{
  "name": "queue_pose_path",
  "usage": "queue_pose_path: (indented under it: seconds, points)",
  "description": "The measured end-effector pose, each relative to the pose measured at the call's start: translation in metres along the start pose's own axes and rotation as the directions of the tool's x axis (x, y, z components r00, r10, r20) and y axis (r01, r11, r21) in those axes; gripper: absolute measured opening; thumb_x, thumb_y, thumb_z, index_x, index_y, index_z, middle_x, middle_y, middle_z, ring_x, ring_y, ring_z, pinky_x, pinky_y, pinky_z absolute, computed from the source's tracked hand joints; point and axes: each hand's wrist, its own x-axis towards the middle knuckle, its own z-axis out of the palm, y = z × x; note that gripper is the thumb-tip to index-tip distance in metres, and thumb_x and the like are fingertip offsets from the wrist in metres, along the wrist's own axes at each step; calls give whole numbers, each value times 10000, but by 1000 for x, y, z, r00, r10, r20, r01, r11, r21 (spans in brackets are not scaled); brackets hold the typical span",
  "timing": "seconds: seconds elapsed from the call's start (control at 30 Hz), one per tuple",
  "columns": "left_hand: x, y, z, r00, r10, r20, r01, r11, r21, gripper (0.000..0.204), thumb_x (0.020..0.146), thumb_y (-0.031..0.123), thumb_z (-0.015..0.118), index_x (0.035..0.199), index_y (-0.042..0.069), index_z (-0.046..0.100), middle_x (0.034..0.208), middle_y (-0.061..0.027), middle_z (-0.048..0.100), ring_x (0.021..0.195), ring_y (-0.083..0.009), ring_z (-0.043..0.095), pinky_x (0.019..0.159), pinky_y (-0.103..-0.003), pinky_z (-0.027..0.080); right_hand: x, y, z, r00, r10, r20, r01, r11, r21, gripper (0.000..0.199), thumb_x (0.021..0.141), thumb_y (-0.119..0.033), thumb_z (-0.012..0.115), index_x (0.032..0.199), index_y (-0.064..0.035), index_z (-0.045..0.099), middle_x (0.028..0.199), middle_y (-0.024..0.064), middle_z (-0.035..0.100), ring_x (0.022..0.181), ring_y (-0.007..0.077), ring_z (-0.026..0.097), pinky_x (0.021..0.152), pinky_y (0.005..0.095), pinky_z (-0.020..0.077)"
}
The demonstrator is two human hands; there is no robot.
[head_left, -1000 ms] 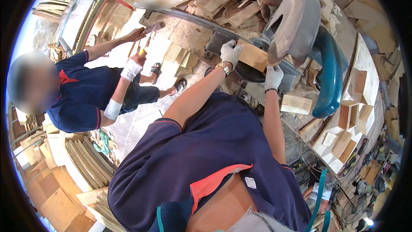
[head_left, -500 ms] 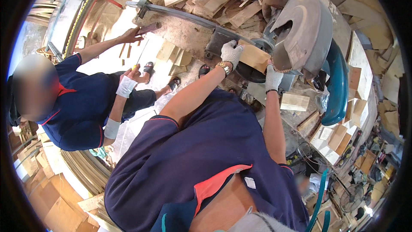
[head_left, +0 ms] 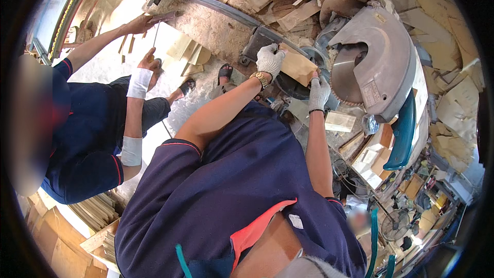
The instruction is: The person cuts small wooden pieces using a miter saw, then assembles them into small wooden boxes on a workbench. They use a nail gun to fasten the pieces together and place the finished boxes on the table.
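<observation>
From here, the left hand (head_left: pixel 270 59) and right hand (head_left: pixel 319 91) grip the block (head_left: pixel 298 66) by its ends, over the base (head_left: pixel 292 88) left of the blade (head_left: pixel 347 74), so it seems best held firmly, hands well back.

We now see much more of the blade (head_left: pixel 346 81), as the saw head (head_left: pixel 389 54) and blue-green handle (head_left: pixel 404 136) have risen away from our board (head_left: pixel 296 67)

A wide fisheye looks down from the wearer's head; white-gloved left hand (head_left: pixel 270 61) and white-gloved right hand (head_left: pixel 319 93) lie near.
</observation>
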Motion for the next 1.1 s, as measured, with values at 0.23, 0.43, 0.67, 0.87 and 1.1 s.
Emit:
queue_pose_path:
  seconds: [0.23,0.43,0.67,0.87,1.1]
  points:
    - [-4,5,1,999,27,-37,-28,999,-18,411,901,362,783,1089,-4,778,855,-170,757,781,-248,720,763,-387,537,-9,-11,-2,992,128,-15,-125,986,110,574,1030,-485,680,1277,33,716,1120,116,706,990,193,667,884,331,553]
    - [1,-4,4,999,36,15,-35,998,-56,351,913,310,785,1008,-26,757,782,-110,716,724,-170,628,721,-377,512,-14,-16,-4,981,194,15,-192,952,239,431,1055,-375,687,1253,3,749,1060,65,738,909,121,712,777,280,631]
    - [1,2,2,987,159,34,-158,987,-23,309,933,256,769,897,-44,707,712,-91,648,688,-156,544,692,-382,479,-8,4,4,969,241,46,-241,901,360,518,941,-363,821,1275,11,690,1203,165,761,1060,245,736,820,418,606]
    - [10,-8,-4,988,148,30,-148,989,-4,328,935,244,778,766,7,627,686,15,523,671,-117,437,616,-352,389,-18,-26,2,997,56,49,-72,901,427,340,1000,-208,698,1149,96,730,917,112,778,769,223,742,712,395,583]
    - [9,-10,-3,987,133,90,-129,990,-52,316,949,217,764,734,39,618,702,40,532,664,-103,419,603,-331,363,-26,-18,-14,982,-81,169,-1,899,438,238,1034,-161,628,1092,54,714,785,70,701,696,135,669,633,340,528]
